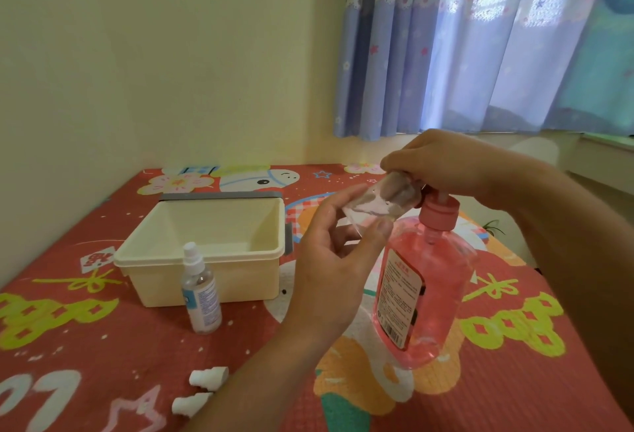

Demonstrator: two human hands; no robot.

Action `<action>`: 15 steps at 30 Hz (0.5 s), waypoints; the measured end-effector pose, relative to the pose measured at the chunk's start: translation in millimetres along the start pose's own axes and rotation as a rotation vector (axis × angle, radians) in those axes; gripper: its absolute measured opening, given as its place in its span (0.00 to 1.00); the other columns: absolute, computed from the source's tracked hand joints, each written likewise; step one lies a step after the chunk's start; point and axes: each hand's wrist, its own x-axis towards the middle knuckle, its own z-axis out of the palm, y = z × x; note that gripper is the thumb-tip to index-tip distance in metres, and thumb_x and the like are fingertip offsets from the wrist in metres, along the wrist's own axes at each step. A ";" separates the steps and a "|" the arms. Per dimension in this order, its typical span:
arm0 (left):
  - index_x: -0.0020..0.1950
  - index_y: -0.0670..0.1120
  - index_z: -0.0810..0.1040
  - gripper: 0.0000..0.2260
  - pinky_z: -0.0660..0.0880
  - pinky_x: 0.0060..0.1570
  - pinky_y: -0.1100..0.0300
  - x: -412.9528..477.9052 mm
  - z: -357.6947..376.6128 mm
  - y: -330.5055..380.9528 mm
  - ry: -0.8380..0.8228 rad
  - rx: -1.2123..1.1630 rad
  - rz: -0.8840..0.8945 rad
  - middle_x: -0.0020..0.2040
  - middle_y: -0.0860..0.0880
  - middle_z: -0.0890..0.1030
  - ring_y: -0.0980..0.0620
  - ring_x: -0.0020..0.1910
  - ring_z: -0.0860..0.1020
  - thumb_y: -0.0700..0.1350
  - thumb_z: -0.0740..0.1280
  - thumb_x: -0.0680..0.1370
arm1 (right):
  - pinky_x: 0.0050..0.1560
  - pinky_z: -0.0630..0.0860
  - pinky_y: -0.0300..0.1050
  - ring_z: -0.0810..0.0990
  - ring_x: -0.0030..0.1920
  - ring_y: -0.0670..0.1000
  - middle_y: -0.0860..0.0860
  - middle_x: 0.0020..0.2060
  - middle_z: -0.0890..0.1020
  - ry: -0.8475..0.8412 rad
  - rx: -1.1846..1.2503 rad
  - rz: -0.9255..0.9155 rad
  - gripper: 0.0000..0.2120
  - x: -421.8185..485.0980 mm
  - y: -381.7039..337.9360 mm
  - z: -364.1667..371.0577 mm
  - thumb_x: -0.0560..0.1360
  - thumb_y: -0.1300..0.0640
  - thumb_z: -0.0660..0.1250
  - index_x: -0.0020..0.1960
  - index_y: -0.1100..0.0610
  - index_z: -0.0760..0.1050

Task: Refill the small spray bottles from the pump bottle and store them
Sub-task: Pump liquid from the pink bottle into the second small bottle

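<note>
My left hand grips a small clear spray bottle with no top on it, tilted so its mouth points at the pump nozzle. My right hand lies on top of the pink pump head of the pump bottle, which holds pink liquid and stands on the table. A second small spray bottle, with its white sprayer on, stands upright in front of the cream storage box. Two white sprayer caps lie on the table near the front.
The table carries a red patterned mat. The cream box is open, with its grey lid behind it. A yellow wall stands at the left and back; blue curtains hang at the back right.
</note>
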 end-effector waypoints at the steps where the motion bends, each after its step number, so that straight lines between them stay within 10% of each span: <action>1: 0.58 0.62 0.78 0.19 0.80 0.48 0.53 0.8 0.0 -0.3 0.000 0.003 0.007 0.57 0.47 0.81 0.37 0.53 0.78 0.56 0.71 0.68 | 0.39 0.76 0.48 0.77 0.33 0.54 0.62 0.38 0.82 0.006 -0.018 -0.012 0.17 -0.3 -0.2 1.0 0.77 0.53 0.61 0.41 0.67 0.77; 15: 0.59 0.60 0.78 0.19 0.80 0.48 0.56 -0.6 -1.2 -2.4 0.008 0.003 0.001 0.56 0.47 0.82 0.37 0.52 0.79 0.56 0.72 0.67 | 0.53 0.78 0.56 0.82 0.41 0.63 0.62 0.42 0.85 0.009 0.009 -0.006 0.17 -1.1 -1.4 3.4 0.75 0.54 0.62 0.46 0.69 0.79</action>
